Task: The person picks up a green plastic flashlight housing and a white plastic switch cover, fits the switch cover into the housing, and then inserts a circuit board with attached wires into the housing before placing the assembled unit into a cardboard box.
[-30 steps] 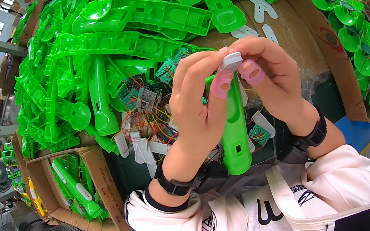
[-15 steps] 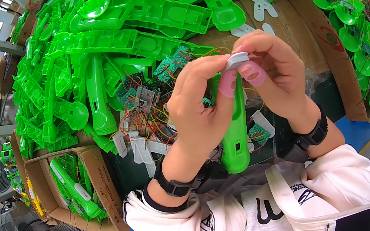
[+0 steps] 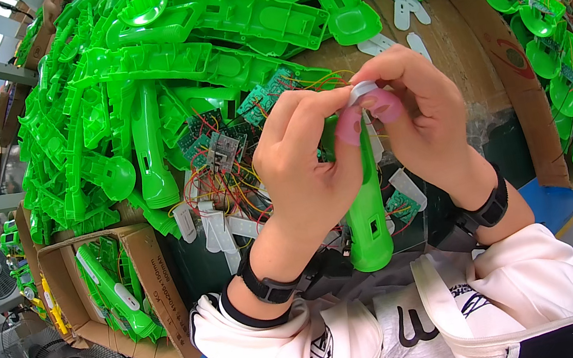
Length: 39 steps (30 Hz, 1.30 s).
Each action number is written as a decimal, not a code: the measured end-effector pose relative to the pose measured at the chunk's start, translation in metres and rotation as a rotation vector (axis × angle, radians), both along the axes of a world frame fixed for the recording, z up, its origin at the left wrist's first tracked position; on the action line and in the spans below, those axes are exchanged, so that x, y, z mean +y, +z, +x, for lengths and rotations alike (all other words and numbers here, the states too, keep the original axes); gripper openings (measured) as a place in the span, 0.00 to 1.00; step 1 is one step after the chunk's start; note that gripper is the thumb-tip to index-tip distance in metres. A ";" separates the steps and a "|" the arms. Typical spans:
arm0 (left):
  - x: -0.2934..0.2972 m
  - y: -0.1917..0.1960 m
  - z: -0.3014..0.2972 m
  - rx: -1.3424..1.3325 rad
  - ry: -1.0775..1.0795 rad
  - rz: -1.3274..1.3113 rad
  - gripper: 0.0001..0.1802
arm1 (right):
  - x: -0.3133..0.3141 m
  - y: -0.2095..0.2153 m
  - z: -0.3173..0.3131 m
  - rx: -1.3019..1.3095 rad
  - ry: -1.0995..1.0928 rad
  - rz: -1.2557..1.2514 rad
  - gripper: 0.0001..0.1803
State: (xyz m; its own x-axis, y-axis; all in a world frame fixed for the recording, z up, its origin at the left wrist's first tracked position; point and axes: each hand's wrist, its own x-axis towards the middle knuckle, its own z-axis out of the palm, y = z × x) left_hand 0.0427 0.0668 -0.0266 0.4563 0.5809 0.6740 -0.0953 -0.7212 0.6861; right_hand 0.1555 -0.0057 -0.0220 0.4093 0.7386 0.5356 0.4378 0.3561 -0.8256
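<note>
A small white plastic piece [image 3: 363,90] is pinched between the thumbs and forefingers of both hands. My left hand [image 3: 308,148] grips its left side and my right hand [image 3: 424,109] its right side. Pink covers wrap both thumbs. Below the hands a green plastic casing [image 3: 368,230] with a small square hole lies lengthwise, its far end hidden by my fingers. Green circuit boards [image 3: 265,98] with red and yellow wires lie just beyond my left hand. Another circuit board [image 3: 404,206] rests beside the casing, near a white strip [image 3: 408,186].
A tall heap of green casing halves [image 3: 199,33] fills the far left. At the left stands a cardboard box [image 3: 136,259] holding assembled green pieces. More green parts with boards [image 3: 556,55] lie beyond a cardboard wall [image 3: 508,63] at the right. White strips [image 3: 214,226] lie near my left wrist.
The white piece has tilted and the thumbs have drawn closer together beneath it. Both hands have shifted slightly. The green casing below sits a touch nearer to me and to the right.
</note>
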 end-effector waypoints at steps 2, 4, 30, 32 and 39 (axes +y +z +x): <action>0.000 0.001 0.000 0.031 0.024 0.019 0.07 | 0.001 -0.002 -0.001 0.022 -0.015 -0.018 0.06; -0.001 0.000 0.000 0.041 0.041 0.021 0.07 | 0.001 -0.003 -0.002 0.018 -0.022 -0.017 0.06; -0.018 0.011 -0.006 0.405 -0.145 -0.174 0.49 | 0.001 0.004 0.033 0.155 -0.282 0.172 0.09; -0.016 0.008 -0.005 0.462 -0.161 -0.191 0.52 | 0.001 0.009 0.028 0.054 -0.266 0.202 0.09; -0.014 0.003 0.000 0.406 -0.140 -0.150 0.43 | -0.001 0.015 0.031 -0.465 -0.284 0.300 0.09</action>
State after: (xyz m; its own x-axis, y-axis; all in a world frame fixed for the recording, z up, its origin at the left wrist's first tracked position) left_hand 0.0430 0.0531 -0.0237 0.7476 0.5721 0.3373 0.1137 -0.6106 0.7837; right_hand 0.1866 -0.0069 -0.0073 0.2419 0.4249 0.8723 0.8391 0.3598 -0.4079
